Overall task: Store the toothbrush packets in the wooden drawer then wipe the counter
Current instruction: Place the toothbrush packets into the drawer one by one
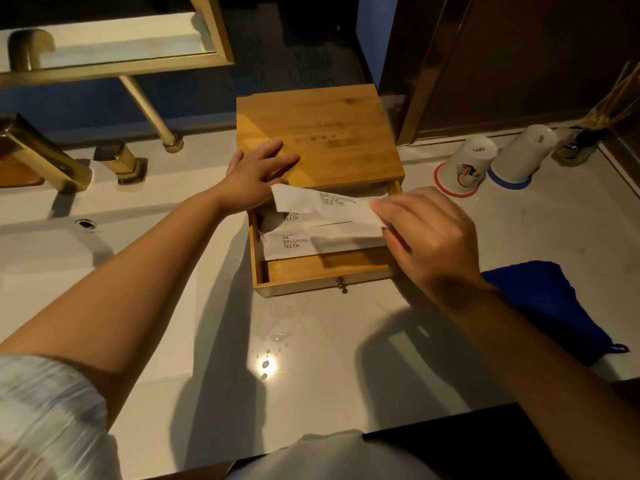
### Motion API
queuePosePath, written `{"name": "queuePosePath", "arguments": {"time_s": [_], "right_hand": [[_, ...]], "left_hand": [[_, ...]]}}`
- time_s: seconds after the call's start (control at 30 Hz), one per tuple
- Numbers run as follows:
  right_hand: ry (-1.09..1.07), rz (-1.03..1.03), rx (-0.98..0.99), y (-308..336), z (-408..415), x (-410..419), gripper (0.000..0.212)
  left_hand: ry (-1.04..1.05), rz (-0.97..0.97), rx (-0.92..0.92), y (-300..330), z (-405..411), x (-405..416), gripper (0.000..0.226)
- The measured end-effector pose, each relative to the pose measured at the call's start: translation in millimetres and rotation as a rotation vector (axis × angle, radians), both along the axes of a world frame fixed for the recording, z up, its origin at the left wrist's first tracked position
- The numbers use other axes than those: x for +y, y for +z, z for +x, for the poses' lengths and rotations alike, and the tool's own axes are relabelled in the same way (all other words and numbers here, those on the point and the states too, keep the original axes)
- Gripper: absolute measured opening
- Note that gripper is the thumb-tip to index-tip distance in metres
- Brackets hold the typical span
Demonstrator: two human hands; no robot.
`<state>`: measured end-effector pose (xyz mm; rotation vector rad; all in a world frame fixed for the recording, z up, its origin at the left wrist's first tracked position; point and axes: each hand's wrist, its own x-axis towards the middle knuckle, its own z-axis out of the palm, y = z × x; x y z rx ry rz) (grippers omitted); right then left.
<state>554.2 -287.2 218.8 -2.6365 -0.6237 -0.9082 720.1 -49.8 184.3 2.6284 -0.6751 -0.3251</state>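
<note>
Currently my right hand [420, 237] pinches a toothbrush packet [325, 206] over the open wooden drawer [294, 271], where two packets [294, 242] lie; my left hand [256, 178], fingers straight, steadies the box [322, 133]. Wiping remains; the blue cloth [543, 306] lies near the counter [311, 375] right edge.

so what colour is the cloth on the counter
Dark blue; the cloth shows in the head view, under the right forearm.

left hand [255, 178] flat; right hand [420, 233] pinching
</note>
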Motion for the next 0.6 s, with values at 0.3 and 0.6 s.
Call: {"name": "queuePosePath", "arguments": {"time_s": [0.3, 0.6], "right_hand": [[0.129, -0.389, 0.451, -37.1, 35.1, 35.5, 0.022], [0.075, -0.159, 0.855, -51.6, 25.8, 40.7, 0.039]], "left_hand": [[0.020, 0.000, -0.003, -6.6, 6.9, 0.2, 0.047], [0.017, -0.028, -0.016, -7.8, 7.9, 0.6, 0.047]]}}
